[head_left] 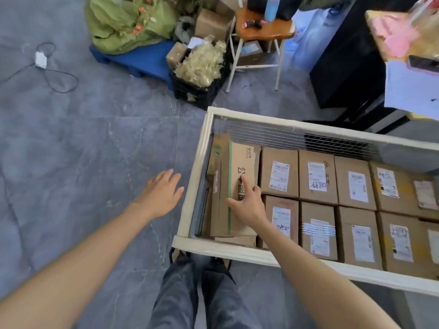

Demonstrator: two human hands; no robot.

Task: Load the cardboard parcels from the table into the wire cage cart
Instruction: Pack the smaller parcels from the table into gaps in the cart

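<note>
Right grip [247, 203] presses flat parcel [244, 157] inside wire cart [193, 176].

Hidden, cropped or unreadable in and around the wire cage cart [249, 251]

Cropped by the right edge: the cart's right end and the last parcels [425, 193] there. Under the right hand [249, 205]: part of the black print on the flat carton [244, 157] at the cart's left end, with the outer fingertips lost past that carton's right edge, so unclear whether gripping or only pressing. Too small and blurred to read: the shipping labels [279, 175]. Tucked under the cart's near rim: the toes of the sandals [177, 256]. Cut by the top edge: the water bottle [272, 8]; by the top-right corner, the table [374, 24].
</note>
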